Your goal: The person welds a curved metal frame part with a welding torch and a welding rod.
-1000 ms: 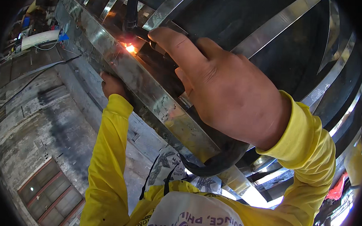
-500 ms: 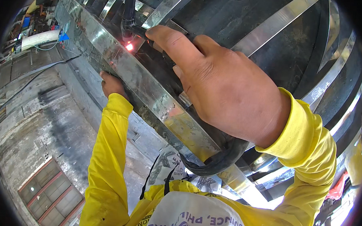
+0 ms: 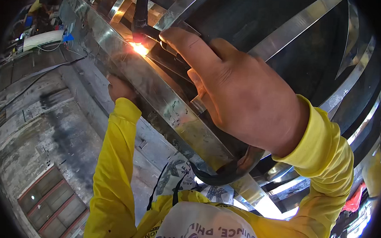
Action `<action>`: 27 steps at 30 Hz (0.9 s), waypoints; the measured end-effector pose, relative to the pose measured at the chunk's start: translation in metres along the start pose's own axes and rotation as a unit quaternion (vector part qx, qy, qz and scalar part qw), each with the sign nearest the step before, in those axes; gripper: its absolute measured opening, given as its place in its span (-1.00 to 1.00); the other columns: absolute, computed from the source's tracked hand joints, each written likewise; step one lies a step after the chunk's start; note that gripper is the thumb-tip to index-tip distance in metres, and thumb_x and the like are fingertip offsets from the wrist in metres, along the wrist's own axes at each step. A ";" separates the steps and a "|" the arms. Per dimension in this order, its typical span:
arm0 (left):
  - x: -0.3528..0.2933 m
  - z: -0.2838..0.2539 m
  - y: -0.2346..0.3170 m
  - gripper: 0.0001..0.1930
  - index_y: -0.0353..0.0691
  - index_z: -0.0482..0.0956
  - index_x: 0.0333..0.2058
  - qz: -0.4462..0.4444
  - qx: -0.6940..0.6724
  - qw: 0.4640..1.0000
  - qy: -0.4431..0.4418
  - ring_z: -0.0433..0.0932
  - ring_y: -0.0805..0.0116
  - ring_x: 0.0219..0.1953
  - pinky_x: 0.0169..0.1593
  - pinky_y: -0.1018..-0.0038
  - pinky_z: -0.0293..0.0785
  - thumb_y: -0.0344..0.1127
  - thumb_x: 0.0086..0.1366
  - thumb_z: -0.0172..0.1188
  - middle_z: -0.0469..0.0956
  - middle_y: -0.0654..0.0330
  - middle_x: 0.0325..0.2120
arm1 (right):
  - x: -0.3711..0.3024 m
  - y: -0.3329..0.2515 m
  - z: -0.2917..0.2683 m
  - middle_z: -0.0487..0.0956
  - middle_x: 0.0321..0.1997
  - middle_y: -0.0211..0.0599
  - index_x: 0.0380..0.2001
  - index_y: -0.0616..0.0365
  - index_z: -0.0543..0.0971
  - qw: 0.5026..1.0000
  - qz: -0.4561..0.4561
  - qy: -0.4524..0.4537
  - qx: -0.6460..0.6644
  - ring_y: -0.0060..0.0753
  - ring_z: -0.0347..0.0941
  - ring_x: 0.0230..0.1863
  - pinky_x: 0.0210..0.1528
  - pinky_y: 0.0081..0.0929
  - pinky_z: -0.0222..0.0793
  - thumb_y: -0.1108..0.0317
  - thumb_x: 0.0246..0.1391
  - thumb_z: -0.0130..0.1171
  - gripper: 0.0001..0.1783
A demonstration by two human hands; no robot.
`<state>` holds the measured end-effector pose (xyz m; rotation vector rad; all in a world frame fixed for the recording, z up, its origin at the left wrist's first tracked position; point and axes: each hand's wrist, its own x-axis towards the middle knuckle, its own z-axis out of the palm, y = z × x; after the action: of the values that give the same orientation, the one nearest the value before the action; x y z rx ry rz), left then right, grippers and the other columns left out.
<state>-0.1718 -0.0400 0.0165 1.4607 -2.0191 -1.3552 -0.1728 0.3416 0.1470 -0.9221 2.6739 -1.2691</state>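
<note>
The right hand (image 3: 252, 96) is closed around the slim handle of a black welding torch (image 3: 140, 23), index finger stretched along it toward the head; the undersides of the other fingers are mostly hidden. The torch is at the upper middle of the view, above the inner edge of a long, shiny, flat-faced metal bar (image 3: 170, 103). Its handle's long axis slants from the head down and right into the palm, while its long black cap runs almost straight up to the top edge and its nozzle points down at a bright orange-white glow (image 3: 139, 48) beside the bar. The bar itself runs from upper left to lower right. Beyond it, polished metal strips (image 3: 299, 25) slant up and right over a dark, smooth surface (image 3: 243, 18). A thick black hose (image 3: 230, 175) curves below the right wrist and across the bar's lower part. The left hand (image 3: 121, 89) is at the bar's outer side, below the glow; its fingers are too hidden to tell whether they grip anything. Yellow long sleeves (image 3: 117, 167) cover both forearms, and a stained grey concrete surface (image 3: 64, 134) spreads out at left
</note>
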 end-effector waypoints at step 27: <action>-0.011 0.001 0.012 -0.08 -0.51 0.50 0.41 -0.019 0.064 0.997 0.035 0.68 -0.20 0.25 0.35 0.06 0.60 0.38 0.63 -0.10 0.63 -0.23 0.33 | 0.003 -0.002 0.002 0.66 -0.18 0.21 0.45 0.13 0.39 1.000 -0.007 0.019 0.015 0.24 0.79 -0.32 -0.30 -0.01 0.77 0.40 0.42 0.15 -0.42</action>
<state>-0.1741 -0.0297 0.0291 1.5849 -2.0780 -1.1892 -0.1735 0.3376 0.1483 -0.9227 2.6729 -1.3402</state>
